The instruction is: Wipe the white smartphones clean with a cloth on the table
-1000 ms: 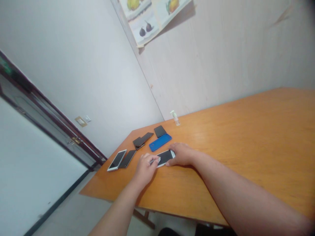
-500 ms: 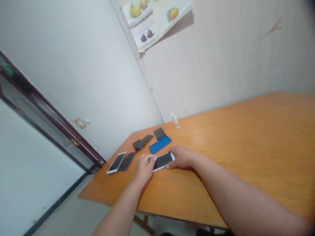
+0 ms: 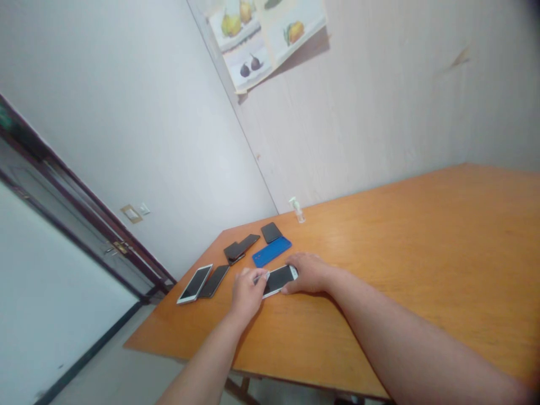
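Note:
A white smartphone [image 3: 278,279] with a dark screen lies face up on the table between my hands. My right hand [image 3: 307,272] grips its right end, thumb on the near edge and fingers on the far edge. Over the left end of the phone, my left hand [image 3: 248,289] is closed in a pinch. Something small and whitish shows at its fingertips, too small to name. The left end of the phone is hidden under that hand. Just beyond the phone lies a blue phone or case [image 3: 272,251].
Left on the wooden table [image 3: 400,264] are a white phone [image 3: 194,284], a dark phone [image 3: 214,281] and overlapping dark phones [image 3: 244,246]. Behind the blue one lies another dark phone [image 3: 270,232]. A clear pump bottle [image 3: 298,212] stands by the wall.
The view has shifted slightly. My left hand keeps its pinch over the left end of the phone, and my right hand still grips the right end.

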`<state>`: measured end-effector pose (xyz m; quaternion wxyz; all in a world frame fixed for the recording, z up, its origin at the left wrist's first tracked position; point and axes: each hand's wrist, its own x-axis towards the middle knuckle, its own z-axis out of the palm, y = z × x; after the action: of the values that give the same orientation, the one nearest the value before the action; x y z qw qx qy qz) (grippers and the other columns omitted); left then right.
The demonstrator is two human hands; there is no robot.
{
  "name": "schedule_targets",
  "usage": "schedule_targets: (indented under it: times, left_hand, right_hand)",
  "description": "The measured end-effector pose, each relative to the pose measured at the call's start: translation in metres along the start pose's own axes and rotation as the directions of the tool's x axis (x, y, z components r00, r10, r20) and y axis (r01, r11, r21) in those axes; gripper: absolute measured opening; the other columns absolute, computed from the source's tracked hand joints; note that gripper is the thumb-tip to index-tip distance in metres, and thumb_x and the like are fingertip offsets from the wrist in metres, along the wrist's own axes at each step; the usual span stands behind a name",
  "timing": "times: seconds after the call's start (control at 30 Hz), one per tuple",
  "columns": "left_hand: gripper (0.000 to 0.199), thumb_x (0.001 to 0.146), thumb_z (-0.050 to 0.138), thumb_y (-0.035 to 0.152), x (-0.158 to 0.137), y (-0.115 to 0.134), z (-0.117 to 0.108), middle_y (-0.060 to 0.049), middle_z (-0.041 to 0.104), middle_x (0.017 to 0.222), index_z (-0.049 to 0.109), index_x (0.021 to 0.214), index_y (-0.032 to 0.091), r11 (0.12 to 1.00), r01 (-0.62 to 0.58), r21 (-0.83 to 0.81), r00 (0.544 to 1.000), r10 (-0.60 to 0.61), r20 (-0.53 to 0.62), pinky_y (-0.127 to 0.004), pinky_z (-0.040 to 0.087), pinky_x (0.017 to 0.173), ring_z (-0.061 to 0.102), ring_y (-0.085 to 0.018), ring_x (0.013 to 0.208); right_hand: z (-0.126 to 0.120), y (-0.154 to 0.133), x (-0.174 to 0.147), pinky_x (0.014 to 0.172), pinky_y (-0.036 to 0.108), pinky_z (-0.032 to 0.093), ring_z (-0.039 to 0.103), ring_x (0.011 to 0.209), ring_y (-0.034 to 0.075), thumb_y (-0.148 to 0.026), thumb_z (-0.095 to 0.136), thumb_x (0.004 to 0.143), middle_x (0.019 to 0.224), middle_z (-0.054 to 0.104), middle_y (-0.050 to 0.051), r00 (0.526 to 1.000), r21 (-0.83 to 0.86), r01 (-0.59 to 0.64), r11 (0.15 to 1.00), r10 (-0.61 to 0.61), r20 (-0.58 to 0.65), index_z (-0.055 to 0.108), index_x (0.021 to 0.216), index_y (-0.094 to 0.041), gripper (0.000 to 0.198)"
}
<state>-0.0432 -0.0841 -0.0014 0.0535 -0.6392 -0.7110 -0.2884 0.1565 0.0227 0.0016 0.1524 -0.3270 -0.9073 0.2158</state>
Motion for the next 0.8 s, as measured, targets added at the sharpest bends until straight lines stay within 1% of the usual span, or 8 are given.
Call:
schedule_targets:
  times: [0.1, 0.17, 0.3, 0.4, 0.57, 0.63, 0.73, 0.8]
  left_hand:
    - [0.019, 0.09, 0.057, 0.034, -0.009, 0.01, -0.005, -0.003, 0.071, 0.097, 0.075, 0.096, 0.028, 0.99, -0.134, -0.049, 0.988, 0.137, 0.071, -0.033, 0.044, 0.087, 0.061, -0.02, 0.097]
    - [0.018, 0.09, 0.059, 0.034, -0.01, 0.013, -0.007, -0.002, 0.071, 0.097, 0.075, 0.095, 0.029, 0.985, -0.166, -0.042, 0.98, 0.17, 0.1, -0.033, 0.044, 0.087, 0.061, -0.02, 0.097]
    - [0.019, 0.089, 0.058, 0.03, 0.002, 0.003, -0.003, -0.005, 0.072, 0.093, 0.076, 0.091, 0.024, 0.999, -0.019, 0.031, 1.0, 0.018, 0.016, -0.035, 0.044, 0.082, 0.062, -0.022, 0.091]
    - [0.022, 0.09, 0.055, 0.03, 0.004, 0.001, 0.001, -0.007, 0.072, 0.092, 0.075, 0.092, 0.022, 1.0, 0.002, 0.027, 1.0, -0.001, -0.009, -0.036, 0.045, 0.081, 0.063, -0.022, 0.09]
    - [0.019, 0.091, 0.057, 0.034, -0.008, 0.016, -0.006, -0.003, 0.071, 0.097, 0.075, 0.098, 0.029, 0.979, -0.205, -0.019, 0.973, 0.205, 0.104, -0.033, 0.043, 0.087, 0.06, -0.02, 0.097]
    - [0.019, 0.091, 0.058, 0.033, -0.006, 0.015, -0.007, -0.003, 0.071, 0.097, 0.075, 0.097, 0.028, 0.984, -0.18, 0.01, 0.979, 0.178, 0.101, -0.034, 0.042, 0.086, 0.06, -0.02, 0.096]
    - [0.02, 0.09, 0.056, 0.03, 0.002, 0.009, -0.002, -0.005, 0.072, 0.096, 0.075, 0.094, 0.025, 0.998, -0.046, 0.053, 0.999, 0.045, 0.025, -0.036, 0.043, 0.084, 0.061, -0.022, 0.093]
    - [0.021, 0.091, 0.055, 0.03, 0.004, 0.007, 0.001, -0.005, 0.072, 0.096, 0.075, 0.094, 0.025, 0.998, -0.035, 0.048, 0.999, 0.034, 0.012, -0.036, 0.043, 0.083, 0.061, -0.022, 0.093]
  right_hand:
    - [0.0, -0.001, 0.0, 0.087, 0.038, 0.044, 0.061, 0.107, 0.033, -0.075, 0.069, 0.06, 0.116, 0.068, 0.011, 1.0, -0.007, 0.003, 1.0, -0.003, 0.002, 0.067, 0.111, -0.024, 0.073]
    - [0.0, 0.0, 0.001, 0.088, 0.038, 0.044, 0.061, 0.108, 0.033, -0.076, 0.07, 0.06, 0.117, 0.068, 0.012, 1.0, -0.005, 0.006, 1.0, -0.006, -0.001, 0.067, 0.113, -0.023, 0.074]
    - [0.001, 0.001, 0.002, 0.087, 0.037, 0.044, 0.061, 0.107, 0.032, -0.074, 0.072, 0.057, 0.117, 0.068, 0.011, 1.0, 0.003, -0.009, 1.0, 0.009, -0.001, 0.067, 0.111, -0.024, 0.074]
    - [0.001, 0.001, 0.002, 0.087, 0.036, 0.044, 0.06, 0.109, 0.032, -0.073, 0.073, 0.058, 0.118, 0.068, 0.01, 1.0, 0.016, 0.002, 1.0, -0.002, 0.001, 0.067, 0.113, -0.025, 0.074]
    - [-0.002, -0.001, 0.0, 0.088, 0.038, 0.043, 0.06, 0.108, 0.033, -0.072, 0.073, 0.059, 0.117, 0.068, 0.012, 1.0, 0.016, -0.004, 1.0, 0.004, -0.003, 0.067, 0.112, -0.023, 0.073]
    - [-0.002, -0.001, 0.0, 0.086, 0.037, 0.043, 0.061, 0.106, 0.032, -0.072, 0.073, 0.059, 0.115, 0.069, 0.012, 1.0, 0.022, -0.003, 1.0, 0.003, 0.002, 0.068, 0.11, -0.023, 0.07]
    - [-0.003, -0.001, 0.0, 0.085, 0.037, 0.043, 0.061, 0.105, 0.032, -0.071, 0.073, 0.059, 0.115, 0.069, 0.011, 1.0, 0.021, 0.001, 1.0, -0.002, 0.007, 0.067, 0.11, -0.023, 0.07]
    - [-0.004, -0.002, -0.001, 0.085, 0.037, 0.043, 0.061, 0.105, 0.032, -0.071, 0.073, 0.059, 0.115, 0.069, 0.011, 1.0, 0.019, 0.0, 1.0, 0.0, 0.006, 0.067, 0.11, -0.023, 0.07]
